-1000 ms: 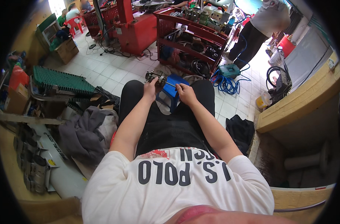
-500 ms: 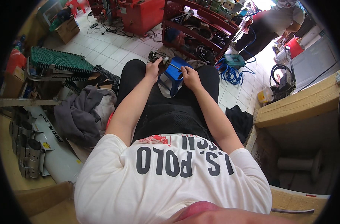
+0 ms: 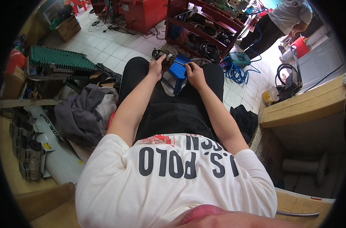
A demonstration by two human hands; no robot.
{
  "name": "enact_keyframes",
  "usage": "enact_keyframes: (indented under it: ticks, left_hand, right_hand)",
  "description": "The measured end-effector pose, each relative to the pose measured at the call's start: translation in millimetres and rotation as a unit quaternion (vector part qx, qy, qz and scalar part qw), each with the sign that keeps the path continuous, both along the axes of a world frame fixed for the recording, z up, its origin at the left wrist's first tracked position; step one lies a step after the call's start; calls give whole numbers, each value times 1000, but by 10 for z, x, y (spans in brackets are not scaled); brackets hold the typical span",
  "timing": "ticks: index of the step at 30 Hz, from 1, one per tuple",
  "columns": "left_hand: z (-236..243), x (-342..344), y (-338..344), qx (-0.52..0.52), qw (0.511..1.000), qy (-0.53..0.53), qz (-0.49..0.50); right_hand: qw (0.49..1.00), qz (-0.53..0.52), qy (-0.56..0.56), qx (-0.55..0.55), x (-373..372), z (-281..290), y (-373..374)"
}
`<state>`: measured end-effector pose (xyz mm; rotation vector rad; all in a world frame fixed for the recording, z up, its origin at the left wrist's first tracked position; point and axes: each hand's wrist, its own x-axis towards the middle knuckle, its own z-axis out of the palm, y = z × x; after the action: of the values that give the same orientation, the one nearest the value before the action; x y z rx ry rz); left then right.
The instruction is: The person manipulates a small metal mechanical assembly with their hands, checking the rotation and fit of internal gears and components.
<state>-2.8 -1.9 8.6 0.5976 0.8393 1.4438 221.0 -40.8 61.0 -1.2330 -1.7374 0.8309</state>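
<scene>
My left hand is wrapped round a dark, metal mechanical part with a rounded body, held out above my knees. From it a thin rod reaches across to my right hand, whose fingers are pinched on the rod's other end. Whether the rod is a tool or belongs to the part I cannot tell. Below and between my hands stands a small blue plastic stool. My palms hide much of what I hold.
A red shelf rack of tools and cables stands ahead. Blue hose lies coiled beside a green case. Another person stands at far right. Green woven chair and grey cloth are at left, a yellowish ledge at right.
Both hands keep their hold, with only a slight shift in the right hand. The other person at far right has changed posture a little.
</scene>
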Motion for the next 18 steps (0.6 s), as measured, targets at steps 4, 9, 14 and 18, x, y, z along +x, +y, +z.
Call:
enact_keyframes:
  ticks: [4,9,14,18]
  left_hand:
    - [14,-12,-26,-2,1000,-6,-4]
    - [40,13,-50,1,999,-41,-2]
    - [56,129,-43,37,943,286,169]
    - [1,-43,-12,83,807,538,230]
  right_hand:
    - [1000,11,-18,-6,-4,37,-22]
    - [1000,2,-10,22,22,-45,20]
    - [995,-54,26,78,77,-175,134]
    - [984,-62,-21,165,-37,-107,113]
